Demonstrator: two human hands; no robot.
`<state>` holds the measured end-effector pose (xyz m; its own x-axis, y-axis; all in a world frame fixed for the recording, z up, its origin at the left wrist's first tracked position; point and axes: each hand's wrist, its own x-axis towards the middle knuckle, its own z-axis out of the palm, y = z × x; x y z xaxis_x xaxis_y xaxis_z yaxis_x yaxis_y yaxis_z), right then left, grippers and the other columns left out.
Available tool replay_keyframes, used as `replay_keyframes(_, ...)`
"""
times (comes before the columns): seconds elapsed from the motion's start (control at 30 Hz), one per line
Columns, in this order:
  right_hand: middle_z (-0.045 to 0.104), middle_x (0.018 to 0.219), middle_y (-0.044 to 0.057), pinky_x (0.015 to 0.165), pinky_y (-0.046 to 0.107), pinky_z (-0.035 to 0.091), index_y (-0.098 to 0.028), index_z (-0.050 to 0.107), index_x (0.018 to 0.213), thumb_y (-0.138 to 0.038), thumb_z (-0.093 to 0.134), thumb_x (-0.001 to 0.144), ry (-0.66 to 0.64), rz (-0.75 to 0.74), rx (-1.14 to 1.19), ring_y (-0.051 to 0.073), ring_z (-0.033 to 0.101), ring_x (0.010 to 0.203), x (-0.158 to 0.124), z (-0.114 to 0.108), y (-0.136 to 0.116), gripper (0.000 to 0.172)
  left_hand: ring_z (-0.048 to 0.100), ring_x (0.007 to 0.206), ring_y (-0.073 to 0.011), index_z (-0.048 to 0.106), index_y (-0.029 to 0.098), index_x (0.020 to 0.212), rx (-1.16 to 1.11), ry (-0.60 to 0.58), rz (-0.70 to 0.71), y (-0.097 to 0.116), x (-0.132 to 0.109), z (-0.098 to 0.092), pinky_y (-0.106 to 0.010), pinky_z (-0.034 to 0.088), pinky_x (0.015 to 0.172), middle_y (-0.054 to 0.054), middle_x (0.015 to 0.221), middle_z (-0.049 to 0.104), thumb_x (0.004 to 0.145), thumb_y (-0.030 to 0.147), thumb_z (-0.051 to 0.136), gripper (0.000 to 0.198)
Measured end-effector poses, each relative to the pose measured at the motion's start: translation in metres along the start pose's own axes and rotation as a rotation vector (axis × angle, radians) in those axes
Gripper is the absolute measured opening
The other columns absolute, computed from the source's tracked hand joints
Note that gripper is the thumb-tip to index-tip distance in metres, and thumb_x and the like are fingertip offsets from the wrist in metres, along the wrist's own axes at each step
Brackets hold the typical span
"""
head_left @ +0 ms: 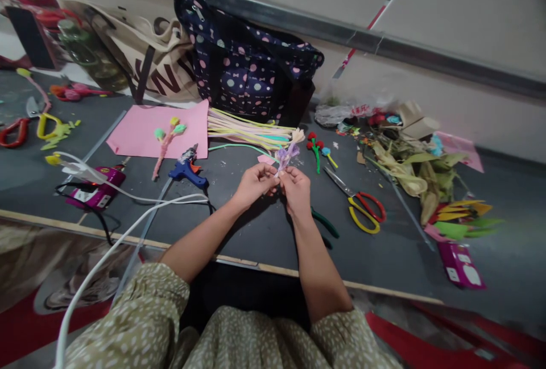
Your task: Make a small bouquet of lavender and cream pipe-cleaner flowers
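Observation:
Both hands meet over the middle of the dark table, pinching the lower end of a small purple and white craft flower [288,154]. My left hand [256,182] is closed with its fingertips at the flower's base. From the other side, my right hand [296,188] is closed on the same spot, thumb and finger together. Behind the flower lies a bundle of yellow and pale pipe cleaners [247,129]. Green-handled pliers [324,224] lie partly hidden under my right forearm. A blue glue gun [187,171] rests to the left of my left hand.
Scissors [356,201] with red and yellow handles lie at right, below small red pipe-cleaner flowers [314,146]. Dried husks [409,173] pile up farther right. A pink sheet [140,127], a polka-dot bag [251,62] and a white cable [128,232] occupy the left and back.

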<state>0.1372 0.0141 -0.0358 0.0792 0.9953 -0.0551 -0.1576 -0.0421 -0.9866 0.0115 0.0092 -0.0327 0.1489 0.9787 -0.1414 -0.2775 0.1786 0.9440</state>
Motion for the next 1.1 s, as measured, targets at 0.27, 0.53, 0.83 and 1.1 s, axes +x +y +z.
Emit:
replay_keyframes(0.27, 0.048, 0.054, -0.008, 0.047, 0.020, 0.031, -0.019, 0.056, 0.076, -0.037, 0.063, 0.075, 0.012, -0.024, -0.064, 0.007, 0.039, 0.047, -0.002, 0.002, 0.001, 0.019, 0.055, 0.055, -0.0091, 0.067, 0.014, 0.079, 0.394, 0.096, 0.259, -0.009, 0.002, -0.005, -0.020, 0.043, 0.053, 0.000, 0.066, 0.063, 0.076, 0.029, 0.068, 0.015)
replay_keyframes(0.53, 0.052, 0.053, -0.007, 0.042, 0.019, 0.025, -0.018, 0.059, 0.078, -0.038, 0.068, 0.075, -0.062, 0.015, -0.019, 0.005, 0.036, 0.043, -0.003, 0.001, 0.000, 0.022, 0.054, 0.047, -0.0085, 0.067, 0.012, 0.076, 0.003, -0.006, 0.003, 0.002, 0.001, -0.006, -0.020, 0.040, 0.047, -0.002, 0.063, 0.064, 0.069, 0.031, 0.073, 0.021)
replay_keyframes(0.83, 0.055, 0.053, -0.005, 0.042, 0.019, 0.026, -0.017, 0.061, 0.078, -0.037, 0.069, 0.074, -0.158, 0.028, -0.003, 0.005, 0.037, 0.042, -0.001, -0.004, -0.007, 0.021, 0.051, 0.042, -0.0076, 0.064, 0.011, 0.072, -0.229, -0.052, -0.201, 0.004, 0.006, -0.012, -0.021, 0.047, 0.044, -0.002, 0.059, 0.064, 0.059, 0.025, 0.081, 0.026)
replay_keyframes(1.1, 0.050, 0.053, -0.006, 0.045, 0.020, 0.030, -0.019, 0.055, 0.073, -0.038, 0.066, 0.073, -0.134, 0.049, -0.013, 0.007, 0.040, 0.046, -0.003, 0.000, -0.006, 0.022, 0.045, 0.040, -0.0048, 0.063, 0.010, 0.072, -0.355, -0.223, -0.380, 0.000, 0.013, -0.019, -0.019, 0.043, 0.041, 0.000, 0.055, 0.058, 0.061, 0.022, 0.080, 0.024)
